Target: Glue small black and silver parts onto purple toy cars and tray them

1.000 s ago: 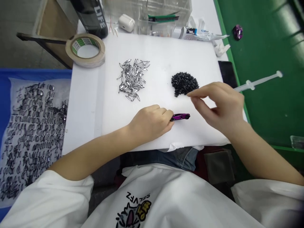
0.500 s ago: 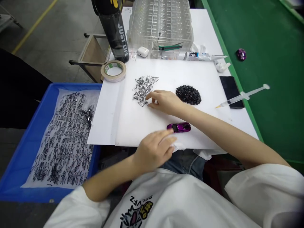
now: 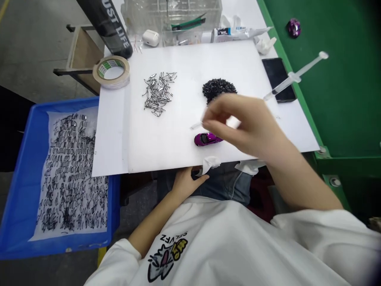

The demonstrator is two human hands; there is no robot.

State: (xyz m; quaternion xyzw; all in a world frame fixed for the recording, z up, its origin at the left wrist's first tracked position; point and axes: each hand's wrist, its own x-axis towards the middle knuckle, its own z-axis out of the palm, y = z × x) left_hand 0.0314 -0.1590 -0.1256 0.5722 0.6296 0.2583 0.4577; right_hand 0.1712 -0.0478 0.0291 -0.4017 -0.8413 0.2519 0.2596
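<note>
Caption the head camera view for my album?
Right hand near a purple toy car, left hand by a white scrap, black pieces heaped beyond.

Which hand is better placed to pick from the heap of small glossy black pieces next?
Probably the right hand: it is above the rectangular white board, close to the heap. The left hand is down at the board's near edge, by a crumpled white wad, farther away.

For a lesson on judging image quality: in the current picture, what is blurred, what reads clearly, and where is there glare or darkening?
Head view: the right hand is blurred, probably by motion; head view: the lettering on the bottle is legible; head view: small glints on the glossy purple toy car; head view: dark, soft patch at the lower-right edge.
</note>
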